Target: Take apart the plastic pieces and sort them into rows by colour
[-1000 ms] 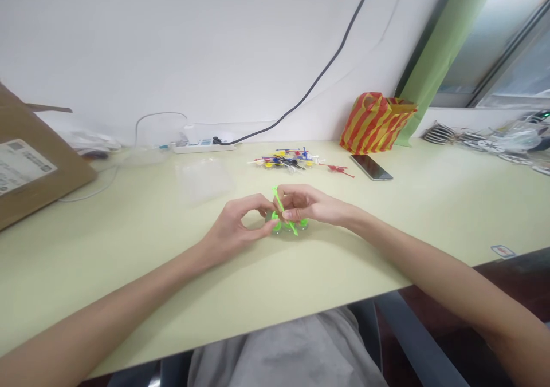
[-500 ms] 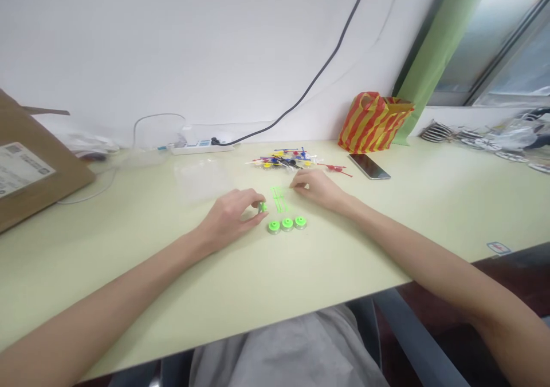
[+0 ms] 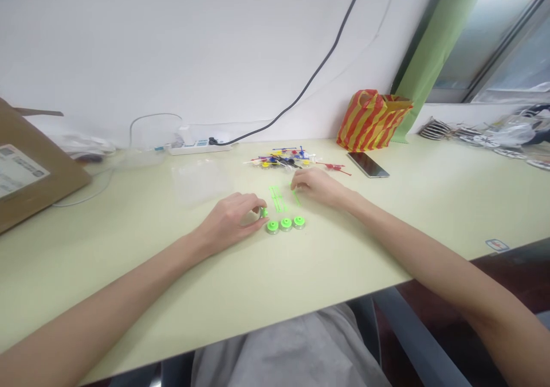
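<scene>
My left hand [image 3: 227,222] pinches a small green plastic piece [image 3: 263,212] between thumb and fingers, just left of several green rods [image 3: 277,199] lying on the desk. Three green discs [image 3: 286,224] stand in a row just below those rods, near my left fingertips. My right hand [image 3: 317,185] rests to the right, with its fingertips at the upper end of a thin green stick [image 3: 296,198]. Whether those fingers grip the stick is hidden.
The pale green desk [image 3: 344,244] holds a heap of coloured plastic parts [image 3: 279,161], a phone [image 3: 368,164], a clear plastic bag [image 3: 200,181], a red-and-yellow striped bag [image 3: 372,121], a power strip [image 3: 197,149] and a cardboard box [image 3: 30,172] at far left.
My hands have come apart since the first frame, and the discs and rods now lie separately on the desk. A thin green stick now shows beneath my right fingertips.
</scene>
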`<state>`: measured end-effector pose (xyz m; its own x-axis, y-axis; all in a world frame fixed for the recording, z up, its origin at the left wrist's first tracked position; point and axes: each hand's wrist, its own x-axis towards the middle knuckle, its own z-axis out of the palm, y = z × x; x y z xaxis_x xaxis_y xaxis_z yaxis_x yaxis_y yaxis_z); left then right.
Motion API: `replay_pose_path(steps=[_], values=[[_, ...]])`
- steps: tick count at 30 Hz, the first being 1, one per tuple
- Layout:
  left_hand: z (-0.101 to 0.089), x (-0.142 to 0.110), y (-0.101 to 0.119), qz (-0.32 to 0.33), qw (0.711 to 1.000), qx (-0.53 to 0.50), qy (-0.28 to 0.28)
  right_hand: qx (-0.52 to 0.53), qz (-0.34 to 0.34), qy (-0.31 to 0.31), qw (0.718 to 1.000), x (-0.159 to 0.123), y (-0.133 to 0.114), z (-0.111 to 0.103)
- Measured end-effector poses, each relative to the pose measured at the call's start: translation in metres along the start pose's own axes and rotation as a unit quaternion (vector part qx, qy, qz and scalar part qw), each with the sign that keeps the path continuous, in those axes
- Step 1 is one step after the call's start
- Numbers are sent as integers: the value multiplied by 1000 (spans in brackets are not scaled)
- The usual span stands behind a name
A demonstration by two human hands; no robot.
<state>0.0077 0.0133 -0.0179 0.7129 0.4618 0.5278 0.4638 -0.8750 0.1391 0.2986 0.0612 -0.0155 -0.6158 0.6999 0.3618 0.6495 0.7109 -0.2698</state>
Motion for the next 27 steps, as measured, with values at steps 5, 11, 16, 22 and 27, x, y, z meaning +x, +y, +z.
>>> replay_pose_path(steps=[5,11,16,22,27], values=[[0,1,1,0,1000,-6,0,8,43,1,999,-1,4,1],[1,0,1,-7,1000,9,-5,35,48,9,998,2,4,11],[3,0,0,6,1000,6,-1,74,42,35,996,5,-4,19],[2,1,2,6,1000,1,-6,91,39,42,994,6,-8,24],[1,1,4,-7,1000,-8,-15,90,37,43,994,7,-7,26]])
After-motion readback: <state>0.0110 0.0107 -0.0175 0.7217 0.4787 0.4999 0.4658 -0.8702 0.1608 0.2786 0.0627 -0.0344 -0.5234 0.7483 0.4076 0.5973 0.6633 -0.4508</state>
